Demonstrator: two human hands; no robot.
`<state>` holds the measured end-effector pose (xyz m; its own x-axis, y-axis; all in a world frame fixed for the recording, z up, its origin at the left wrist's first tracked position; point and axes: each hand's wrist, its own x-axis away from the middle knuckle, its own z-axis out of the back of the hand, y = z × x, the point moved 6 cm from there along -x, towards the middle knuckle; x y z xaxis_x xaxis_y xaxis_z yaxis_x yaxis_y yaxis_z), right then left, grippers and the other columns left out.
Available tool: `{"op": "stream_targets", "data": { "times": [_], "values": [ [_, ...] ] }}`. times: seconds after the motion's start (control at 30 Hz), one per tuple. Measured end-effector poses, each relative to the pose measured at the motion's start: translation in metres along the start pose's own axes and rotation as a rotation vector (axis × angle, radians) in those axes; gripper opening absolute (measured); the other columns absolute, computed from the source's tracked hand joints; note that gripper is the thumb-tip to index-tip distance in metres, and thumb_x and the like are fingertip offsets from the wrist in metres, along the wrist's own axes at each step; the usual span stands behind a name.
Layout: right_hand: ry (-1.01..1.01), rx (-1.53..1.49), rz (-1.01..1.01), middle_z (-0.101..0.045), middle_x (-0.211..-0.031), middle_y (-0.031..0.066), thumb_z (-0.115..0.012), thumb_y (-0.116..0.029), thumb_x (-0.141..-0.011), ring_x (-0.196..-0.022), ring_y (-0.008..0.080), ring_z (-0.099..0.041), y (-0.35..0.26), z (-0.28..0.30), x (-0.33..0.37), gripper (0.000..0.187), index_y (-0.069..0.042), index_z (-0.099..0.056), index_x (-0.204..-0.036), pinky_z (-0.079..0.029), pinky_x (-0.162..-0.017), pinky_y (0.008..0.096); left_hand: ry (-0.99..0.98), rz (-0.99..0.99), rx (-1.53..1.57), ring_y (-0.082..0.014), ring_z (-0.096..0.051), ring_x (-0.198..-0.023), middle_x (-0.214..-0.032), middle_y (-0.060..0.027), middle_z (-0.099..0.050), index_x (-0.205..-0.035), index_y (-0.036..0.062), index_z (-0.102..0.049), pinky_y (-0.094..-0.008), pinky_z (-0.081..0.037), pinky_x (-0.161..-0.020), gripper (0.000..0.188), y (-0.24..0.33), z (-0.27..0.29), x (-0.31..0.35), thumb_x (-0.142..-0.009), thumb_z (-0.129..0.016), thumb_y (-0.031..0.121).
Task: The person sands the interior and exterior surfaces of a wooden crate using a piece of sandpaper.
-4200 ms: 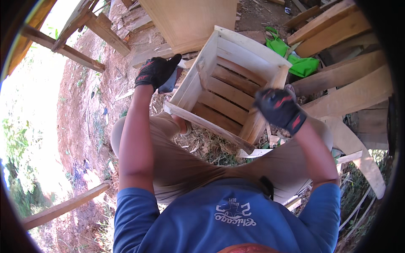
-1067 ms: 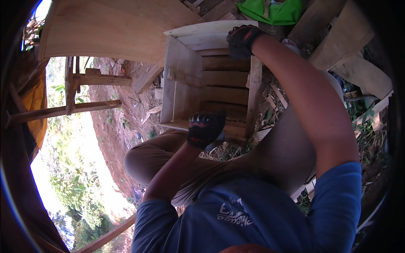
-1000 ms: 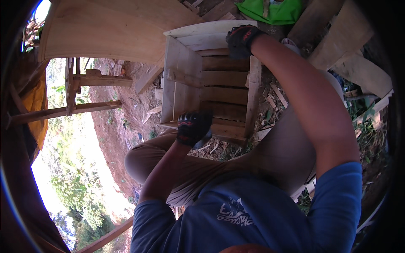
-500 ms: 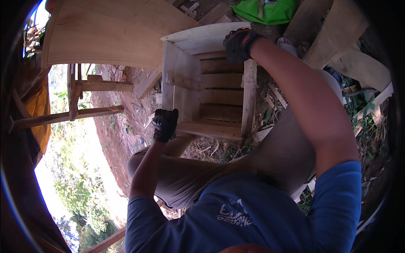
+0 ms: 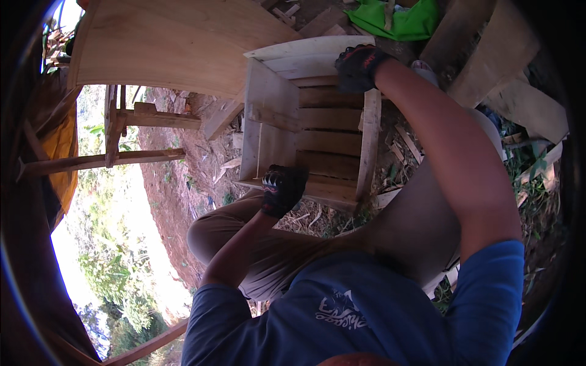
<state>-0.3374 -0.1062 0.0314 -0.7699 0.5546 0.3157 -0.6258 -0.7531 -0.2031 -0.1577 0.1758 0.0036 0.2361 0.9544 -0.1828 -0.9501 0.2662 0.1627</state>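
Both hands are on the crate [image 5: 317,128], which stands tilted on the ground in front of my knees, its open side turned up toward me so I look in at the slatted bottom. My left hand [image 5: 282,189], in a black glove, is curled over the crate's near edge at its lower left corner, fingers wrapped onto the wood. My right hand [image 5: 357,64], gloved the same, reaches across to the far side and clamps down over the top rim near the right corner, fingers closed around the board.

Pale, unfinished boards make up the crate; a short batten crosses its left wall on the inside, and the right wall is a single upright plank. My legs, in tan trousers [image 5: 268,244], are bent beneath it, and the crate's near edge sits just above my left thigh.

Behind the crate a big plywood sheet [image 5: 177,43] lies flat on a rough wooden frame [image 5: 116,128]. Just beyond the crate's far rim is a green cloth [image 5: 406,21]. Loose planks [image 5: 488,61] are piled to the right, with scraps and dry grass on the red dirt [image 5: 171,177] around them. To my left the ground falls away to green bushes [image 5: 116,274] in bright sun.
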Motion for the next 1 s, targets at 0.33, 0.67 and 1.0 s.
{"op": "stream_targets", "data": {
  "times": [0.33, 0.67, 1.0],
  "values": [
    [0.004, 0.054, -0.119, -0.071, -0.122, 0.0170, -0.064, -0.042, -0.085, -0.113, 0.0364, -0.068, -0.006, 0.002, -0.008, 0.052, -0.007, -0.071, -0.123, -0.054, -0.096, 0.0476, 0.044, 0.037, 0.198, -0.0364, -0.058, -0.057, -0.063, -0.0151, -0.059, -0.074, 0.0099, -0.066, -0.0505, -0.047, -0.062, 0.027, 0.132, -0.006, -0.039, -0.095, -0.064, 0.027],
    [0.011, 0.063, -0.042, -0.071, -0.121, 0.0185, -0.067, -0.045, -0.085, -0.111, 0.0370, -0.069, -0.004, -0.003, -0.009, 0.053, -0.006, -0.072, -0.120, -0.055, -0.096, 0.0471, -0.170, -0.047, 0.022, -0.0331, -0.064, -0.066, -0.071, -0.0088, -0.063, -0.089, 0.0158, -0.068, -0.0520, -0.049, -0.058, 0.009, 0.042, -0.014, -0.010, -0.089, -0.063, 0.024],
    [0.072, 0.015, -0.018, -0.072, -0.115, 0.0196, -0.069, -0.044, -0.083, -0.109, 0.0380, -0.069, -0.002, -0.003, -0.005, 0.050, -0.006, -0.073, -0.115, -0.055, -0.096, 0.0472, -0.325, -0.112, -0.273, -0.0324, -0.066, -0.067, -0.068, -0.0096, -0.066, -0.088, 0.0105, -0.069, -0.0487, -0.047, -0.068, 0.015, -0.098, 0.030, -0.004, -0.092, -0.059, 0.021]
  ]
}}
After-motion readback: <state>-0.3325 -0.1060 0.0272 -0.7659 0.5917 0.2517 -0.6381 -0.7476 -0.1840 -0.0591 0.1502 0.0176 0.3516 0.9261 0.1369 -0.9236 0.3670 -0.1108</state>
